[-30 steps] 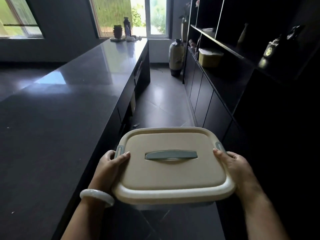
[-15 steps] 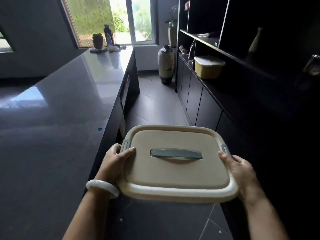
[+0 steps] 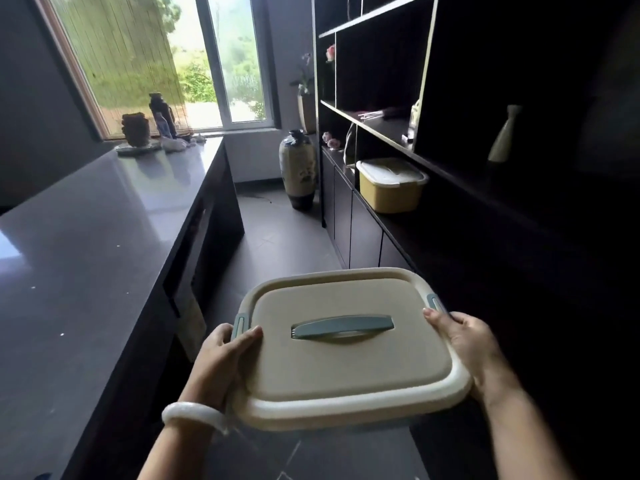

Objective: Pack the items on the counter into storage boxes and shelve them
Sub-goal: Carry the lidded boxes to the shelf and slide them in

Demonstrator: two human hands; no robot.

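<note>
I carry a beige lidded storage box (image 3: 349,362) with a grey-green handle in the aisle, between the counter and the shelving. My left hand (image 3: 221,355) grips its left side, thumb lying on the lid beside the left clip. My right hand (image 3: 464,341) grips the right side, thumb at the lid's edge by the right clip. The box's body below the lid is mostly hidden. A second, yellow storage box (image 3: 391,187) with a pale lid stands on the low ledge of the dark shelf unit (image 3: 381,129) at the right.
The long dark counter (image 3: 86,237) runs along the left, with a pot, bottles and small items (image 3: 152,133) at its far end by the window. A tall vase (image 3: 298,168) stands on the floor at the aisle's end. Ornaments sit on the shelves.
The view has swung right and moved up the aisle, so the shelf unit and yellow box look nearer. The box stays held in both hands, now tilted slightly toward the shelves.
</note>
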